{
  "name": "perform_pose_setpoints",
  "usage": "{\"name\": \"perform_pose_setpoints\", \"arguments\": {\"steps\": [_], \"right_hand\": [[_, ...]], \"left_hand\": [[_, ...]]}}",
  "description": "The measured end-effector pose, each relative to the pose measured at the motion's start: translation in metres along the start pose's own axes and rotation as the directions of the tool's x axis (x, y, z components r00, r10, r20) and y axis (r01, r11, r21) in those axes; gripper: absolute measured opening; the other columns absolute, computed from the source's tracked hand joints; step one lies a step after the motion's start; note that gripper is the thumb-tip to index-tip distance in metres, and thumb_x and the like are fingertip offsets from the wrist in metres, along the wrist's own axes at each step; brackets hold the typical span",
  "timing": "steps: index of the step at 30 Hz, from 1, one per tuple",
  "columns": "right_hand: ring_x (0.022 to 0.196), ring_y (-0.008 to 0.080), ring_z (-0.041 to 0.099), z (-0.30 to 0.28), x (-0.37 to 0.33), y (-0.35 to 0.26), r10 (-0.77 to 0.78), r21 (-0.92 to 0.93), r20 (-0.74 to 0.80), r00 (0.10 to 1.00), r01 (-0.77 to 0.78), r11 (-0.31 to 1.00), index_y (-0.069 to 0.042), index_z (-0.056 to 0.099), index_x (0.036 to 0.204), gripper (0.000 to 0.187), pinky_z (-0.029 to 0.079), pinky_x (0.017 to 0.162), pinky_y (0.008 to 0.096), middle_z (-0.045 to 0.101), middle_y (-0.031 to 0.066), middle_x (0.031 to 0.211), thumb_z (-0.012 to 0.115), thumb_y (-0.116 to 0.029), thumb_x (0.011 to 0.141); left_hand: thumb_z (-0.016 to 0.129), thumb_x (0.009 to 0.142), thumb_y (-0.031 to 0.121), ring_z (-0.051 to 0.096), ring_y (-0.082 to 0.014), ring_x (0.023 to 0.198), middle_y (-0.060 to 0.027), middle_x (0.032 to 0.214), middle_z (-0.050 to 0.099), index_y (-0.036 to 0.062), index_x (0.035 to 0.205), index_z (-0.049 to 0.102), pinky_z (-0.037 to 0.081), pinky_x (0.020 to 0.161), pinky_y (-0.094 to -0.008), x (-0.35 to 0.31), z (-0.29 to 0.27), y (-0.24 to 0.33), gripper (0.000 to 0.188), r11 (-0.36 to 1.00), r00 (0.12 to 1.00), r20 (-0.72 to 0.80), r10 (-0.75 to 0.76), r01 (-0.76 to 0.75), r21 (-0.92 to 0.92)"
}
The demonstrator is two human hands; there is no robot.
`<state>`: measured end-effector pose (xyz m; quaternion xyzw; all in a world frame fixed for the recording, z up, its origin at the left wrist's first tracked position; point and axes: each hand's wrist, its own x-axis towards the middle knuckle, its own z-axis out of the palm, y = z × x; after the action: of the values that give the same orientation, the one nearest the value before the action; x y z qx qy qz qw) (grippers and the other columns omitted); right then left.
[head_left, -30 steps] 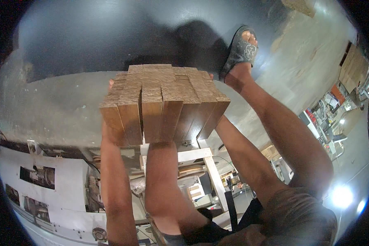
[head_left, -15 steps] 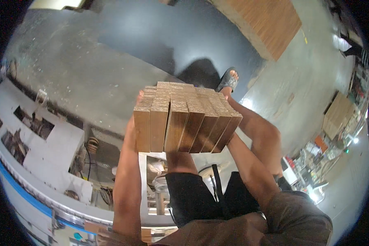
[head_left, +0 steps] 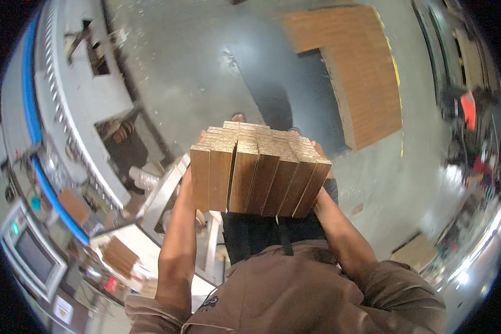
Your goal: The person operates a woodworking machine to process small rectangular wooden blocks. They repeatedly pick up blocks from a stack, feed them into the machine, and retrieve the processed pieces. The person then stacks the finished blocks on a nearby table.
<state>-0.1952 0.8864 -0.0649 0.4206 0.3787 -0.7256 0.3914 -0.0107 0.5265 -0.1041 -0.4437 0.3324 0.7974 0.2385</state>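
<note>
A stack of several brown wooden blocks (head_left: pixel 256 181) is held up in front of my body. The blocks stand side by side, with smooth near faces and rougher, pale top edges. A narrow gap shows between two of them, left of the middle. My left hand (head_left: pixel 202 135) presses the stack's left side, and only its fingertips show past the far corner. On the opposite side, my right hand (head_left: pixel 318 148) grips the stack, mostly hidden behind it. Both forearms reach up from below, so the blocks are squeezed between the hands.
A wide wood-topped stack (head_left: pixel 367 83) stands on the floor at the far right, beside a dark floor sheet (head_left: pixel 312 111). On the left runs a long grey machine (head_left: pixel 86 111) with a blue edge, and a monitor (head_left: pixel 33 247). A flat board (head_left: pixel 414 253) lies lower right.
My body has turned to the right, so the machine and wood-topped stack have shifted in view. Both hands still hold the blocks at about the same spot before me.
</note>
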Motion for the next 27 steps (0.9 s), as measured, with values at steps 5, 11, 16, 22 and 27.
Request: {"name": "perform_pose_setpoints", "arguments": {"steps": [5,11,16,22,27], "right_hand": [[0.123,0.0262,0.061,-0.042,0.026,0.049,0.147,0.243,0.857,0.494,-0.638,0.731,-0.011,0.059,0.144,0.067,0.051,0.108,0.0406,0.065,0.0106,0.138,0.049,-0.065,0.108],[0.129,0.0288,0.06,0.019,-0.077,0.067,0.284,-0.25,0.444,0.85,-0.186,0.95,-0.012,0.057,0.148,0.077,0.05,0.11,0.0436,0.061,0.0109,0.148,0.055,-0.072,0.1],[0.132,0.0273,0.058,-0.007,-0.035,0.118,0.445,-0.322,0.593,0.671,-0.308,0.895,-0.013,0.055,0.149,0.074,0.049,0.111,0.0423,0.057,0.0094,0.154,0.056,-0.069,0.101],[0.145,0.0281,0.046,0.021,-0.02,0.207,0.594,-0.227,0.773,0.222,-0.778,0.586,-0.014,0.038,0.163,0.079,0.041,0.119,0.0451,0.042,0.0108,0.165,0.049,-0.067,0.106],[0.148,0.0344,0.042,0.084,-0.044,0.3,0.749,-0.21,0.568,0.342,-0.819,0.534,-0.012,0.028,0.168,0.1,0.041,0.119,0.0518,0.034,0.0168,0.169,0.043,-0.083,0.099]], "left_hand": [[0.053,0.109,0.052,0.067,-0.0246,0.117,-0.0124,0.136,0.067,0.0007,0.147,0.056,0.055,0.102,-0.0405,-0.087,0.01,-0.055,0.064,0.979,0.993,-0.015,0.113,-0.114,-0.169],[0.052,0.109,0.052,0.067,-0.0244,0.117,-0.0123,0.135,0.067,0.0006,0.146,0.056,0.056,0.102,-0.0403,-0.141,0.011,-0.105,0.063,0.902,0.963,0.003,0.268,-0.249,-0.353],[0.052,0.109,0.051,0.067,-0.0241,0.117,-0.0122,0.135,0.067,0.0005,0.146,0.056,0.056,0.101,-0.0401,-0.202,-0.038,-0.162,0.063,0.837,0.953,-0.07,0.294,-0.292,-0.463],[0.052,0.109,0.051,0.067,-0.0238,0.117,-0.012,0.135,0.067,0.0004,0.146,0.056,0.056,0.101,-0.0399,-0.287,-0.109,-0.247,0.062,0.759,0.944,-0.208,0.255,-0.329,-0.562],[0.051,0.11,0.05,0.068,-0.0236,0.116,-0.0119,0.135,0.067,0.0004,0.146,0.057,0.056,0.101,-0.0397,-0.331,-0.167,-0.285,0.062,0.71,0.923,-0.308,0.232,-0.377,-0.595]]}}
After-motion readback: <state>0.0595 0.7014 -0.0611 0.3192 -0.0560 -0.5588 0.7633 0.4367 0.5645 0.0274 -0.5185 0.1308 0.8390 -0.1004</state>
